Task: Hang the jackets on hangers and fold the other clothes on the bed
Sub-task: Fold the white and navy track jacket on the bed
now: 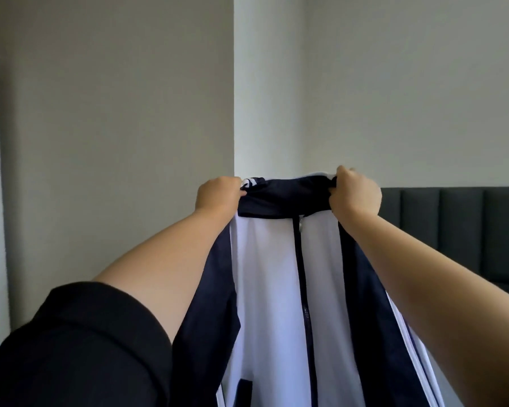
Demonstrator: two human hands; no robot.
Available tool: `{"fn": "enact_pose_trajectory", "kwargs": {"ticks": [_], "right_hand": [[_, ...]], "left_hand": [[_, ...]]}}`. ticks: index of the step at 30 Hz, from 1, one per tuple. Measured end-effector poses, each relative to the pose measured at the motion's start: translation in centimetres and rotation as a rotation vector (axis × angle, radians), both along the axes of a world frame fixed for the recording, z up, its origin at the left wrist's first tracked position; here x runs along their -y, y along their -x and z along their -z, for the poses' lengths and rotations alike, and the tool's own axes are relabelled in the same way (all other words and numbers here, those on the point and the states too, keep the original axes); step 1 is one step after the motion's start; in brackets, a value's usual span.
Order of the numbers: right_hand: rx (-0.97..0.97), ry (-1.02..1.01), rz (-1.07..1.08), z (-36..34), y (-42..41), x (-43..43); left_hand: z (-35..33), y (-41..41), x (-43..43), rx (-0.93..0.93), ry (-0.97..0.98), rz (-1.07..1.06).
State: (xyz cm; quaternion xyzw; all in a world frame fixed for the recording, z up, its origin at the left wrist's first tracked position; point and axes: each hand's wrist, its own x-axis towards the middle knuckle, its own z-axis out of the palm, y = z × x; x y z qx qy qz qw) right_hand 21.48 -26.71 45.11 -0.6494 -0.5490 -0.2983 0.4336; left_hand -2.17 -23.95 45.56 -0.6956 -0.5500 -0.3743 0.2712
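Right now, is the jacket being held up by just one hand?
No, both the left hand and the right hand grip the jacket at its collar, one at each end.

Open air above and beside the raised navy-and-white zip jacket (276,274). White projecting wall corner (265,98) stands behind it; dark padded headboard (453,230) lower right.

No legible text on the jacket (266,274)

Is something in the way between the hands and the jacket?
No, nothing. The left hand and the right hand both grip the jacket at the ends of its collar. Where it will hang is out of view.
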Motion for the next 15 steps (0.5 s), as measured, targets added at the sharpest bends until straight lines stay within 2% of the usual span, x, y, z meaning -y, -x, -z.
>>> {"fn": "enact_pose_trajectory", "kwargs": {"ticks": [4, 11, 15], "right_hand": [[0.089, 0.233, 0.082, 7.7, -1.0, -4.0], [0.161, 0.693, 0.118, 23.5, -1.1, -13.1], [0.135, 0.931, 0.143, 30.7, -0.5, -18.4]], "left_hand": [[8.1, -2.5, -4.5, -0.037, 0.215, -0.024], [25.5, -4.5, -14.1, 0.13, 0.658, -0.106], [33.5, -4.8, -19.4, 0.196, 0.908, -0.17]]}}
